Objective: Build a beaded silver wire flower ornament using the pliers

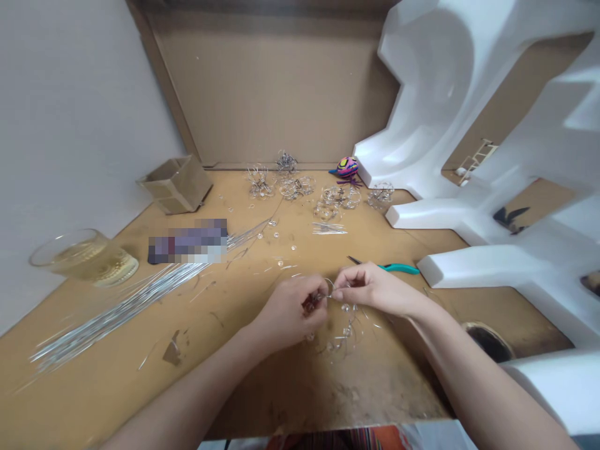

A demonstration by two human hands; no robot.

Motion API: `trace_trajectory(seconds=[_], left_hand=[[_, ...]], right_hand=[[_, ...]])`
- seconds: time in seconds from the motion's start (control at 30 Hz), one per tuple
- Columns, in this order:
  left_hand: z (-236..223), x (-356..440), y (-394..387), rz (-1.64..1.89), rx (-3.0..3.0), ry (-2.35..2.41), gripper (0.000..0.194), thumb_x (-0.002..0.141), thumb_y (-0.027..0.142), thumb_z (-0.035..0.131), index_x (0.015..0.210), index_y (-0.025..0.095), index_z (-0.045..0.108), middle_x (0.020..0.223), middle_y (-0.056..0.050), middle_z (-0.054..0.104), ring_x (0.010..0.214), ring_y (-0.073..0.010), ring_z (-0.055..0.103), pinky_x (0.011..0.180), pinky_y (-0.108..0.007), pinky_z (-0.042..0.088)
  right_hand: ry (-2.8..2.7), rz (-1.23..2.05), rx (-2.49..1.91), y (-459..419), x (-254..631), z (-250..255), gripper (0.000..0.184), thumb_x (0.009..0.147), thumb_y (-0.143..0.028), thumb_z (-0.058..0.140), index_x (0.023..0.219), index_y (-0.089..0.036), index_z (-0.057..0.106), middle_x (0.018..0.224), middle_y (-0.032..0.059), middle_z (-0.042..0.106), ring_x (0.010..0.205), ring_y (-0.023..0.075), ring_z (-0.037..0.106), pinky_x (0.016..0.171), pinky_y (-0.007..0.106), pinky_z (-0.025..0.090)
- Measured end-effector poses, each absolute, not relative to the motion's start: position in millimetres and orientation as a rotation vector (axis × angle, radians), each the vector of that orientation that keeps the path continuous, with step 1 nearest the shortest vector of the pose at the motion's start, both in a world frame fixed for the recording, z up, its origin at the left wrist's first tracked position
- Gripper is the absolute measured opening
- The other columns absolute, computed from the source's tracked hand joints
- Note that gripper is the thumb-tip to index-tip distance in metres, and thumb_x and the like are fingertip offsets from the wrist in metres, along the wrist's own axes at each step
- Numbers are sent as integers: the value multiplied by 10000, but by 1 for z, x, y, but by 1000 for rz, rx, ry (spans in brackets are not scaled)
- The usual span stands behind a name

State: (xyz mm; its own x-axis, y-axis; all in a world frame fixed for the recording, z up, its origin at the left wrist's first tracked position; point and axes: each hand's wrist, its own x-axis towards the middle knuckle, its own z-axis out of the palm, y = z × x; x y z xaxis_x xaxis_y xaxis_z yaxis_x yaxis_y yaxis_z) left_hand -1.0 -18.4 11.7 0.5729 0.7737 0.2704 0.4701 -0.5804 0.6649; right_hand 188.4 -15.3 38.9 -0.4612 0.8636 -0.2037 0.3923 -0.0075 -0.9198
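Observation:
My left hand (293, 309) is closed around a bunch of thin wire, partly hidden by the curled fingers. Close beside it, my right hand (368, 289) pinches a wire loop (329, 284) between thumb and fingertips. From between the hands a wire piece with clear beads (345, 331) trails onto the table toward me. Just beyond my right hand lie pliers with teal handles (398, 269), their dark tip pointing left. Several loose clear beads (280, 263) are scattered past my left hand.
Coiled wire pieces (300, 186) and short cut wires (329, 229) lie farther back. A long wire bundle (126, 306), a glass of yellowish liquid (89, 256) and a cardboard box (178, 184) are at left. White moulded foam (445, 215) lines the right; a colourful ball-like object (347, 167) sits behind.

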Motion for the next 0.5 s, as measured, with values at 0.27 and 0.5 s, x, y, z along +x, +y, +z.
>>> trace_trajectory(seconds=[0.27, 0.5], left_hand=[[15, -1, -14, 681, 2389, 949, 83, 721, 119, 462, 736, 184, 512, 627, 45, 487, 571, -89, 427, 543, -198, 328], [11, -2, -13, 667, 2389, 946, 69, 771, 158, 459, 747, 186, 518, 638, 39, 507, 588, -93, 447, 556, -201, 344]], right_hand=[[-1834, 1091, -1368, -17, 205, 44, 269, 825, -269, 464, 988, -143, 636, 889, 58, 627, 518, 72, 488, 515, 231, 406], [-1837, 959, -1232, -26, 202, 48, 291, 861, -214, 420, 1150, -188, 436, 751, 9, 606, 587, 100, 547, 598, 249, 449]])
